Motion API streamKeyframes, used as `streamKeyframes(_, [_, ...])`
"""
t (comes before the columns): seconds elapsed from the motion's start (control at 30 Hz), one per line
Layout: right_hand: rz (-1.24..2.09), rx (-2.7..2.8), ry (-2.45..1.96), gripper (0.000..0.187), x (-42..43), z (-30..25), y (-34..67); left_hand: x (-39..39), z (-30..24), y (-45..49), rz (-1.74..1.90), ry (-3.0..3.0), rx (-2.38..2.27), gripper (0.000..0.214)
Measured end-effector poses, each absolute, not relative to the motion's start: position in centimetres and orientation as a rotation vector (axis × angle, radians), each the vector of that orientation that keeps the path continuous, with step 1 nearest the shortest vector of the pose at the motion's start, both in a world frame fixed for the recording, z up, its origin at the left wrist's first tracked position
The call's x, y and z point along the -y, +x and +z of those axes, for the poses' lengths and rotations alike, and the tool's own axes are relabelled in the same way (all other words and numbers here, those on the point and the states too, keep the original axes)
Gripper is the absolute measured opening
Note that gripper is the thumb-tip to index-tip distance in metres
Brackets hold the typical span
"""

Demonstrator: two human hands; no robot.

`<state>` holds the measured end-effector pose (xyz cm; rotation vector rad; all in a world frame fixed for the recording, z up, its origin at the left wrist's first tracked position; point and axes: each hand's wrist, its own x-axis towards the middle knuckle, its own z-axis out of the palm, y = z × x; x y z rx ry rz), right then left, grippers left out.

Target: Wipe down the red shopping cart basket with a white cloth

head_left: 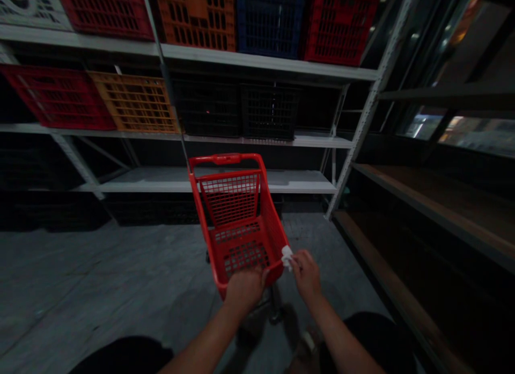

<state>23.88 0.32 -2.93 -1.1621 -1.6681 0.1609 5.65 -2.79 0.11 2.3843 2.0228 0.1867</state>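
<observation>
The cart (pixel 274 222) is bright red, its panels patterned in a grid of openings; the tissue (pixel 287 257) is plain white. Latticed crates show orange (pixel 197 21), blue (pixel 270 24), red (pixel 337 28), amber (pixel 137 103) and black (pixel 269 112). The rack's shelves (pixel 257 59) are pale grey, the floor (pixel 120 277) mottled grey.

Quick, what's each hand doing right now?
Left hand: closed over the cart rim.
Right hand: closed, holding a white wipe at the rim's corner.

Cart (pixel 274 226): stood before the rack (pixel 322 141).
Crates (pixel 139 103): sat on the rack's upper shelves (pixel 269 62).
Left hand (pixel 245 285): lay on cart's near rim (pixel 277 268).
Tissue (pixel 287 256): lay in right hand (pixel 306 272), beside rim.
</observation>
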Motion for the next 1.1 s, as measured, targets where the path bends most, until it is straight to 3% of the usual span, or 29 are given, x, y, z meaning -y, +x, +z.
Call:
streamKeyframes(0.17, [-0.016,1.448,-1.246,0.013,-2.2,-1.1,26.4,2.7,0.4,5.4,0.149,2.399,-2.004,0.05])
streamKeyframes(0.47, [0.589,1.484,-1.15,0.016,0.2,-4.0,20.9,2.8,0.5,5.5,0.189,2.391,-1.974,0.055])
streamKeyframes(0.9, [0.178,1.758,-1.348,0.016,-9.1,0.0,21.8,2.7,0.6,5.6,0.156,2.411,-1.96,0.054])
streamKeyframes(1.1, [0.248,1.819,-1.294,0.016,-6.3,-1.0,22.9,2.8,0.8,5.0,0.114,2.373,-1.979,0.052])
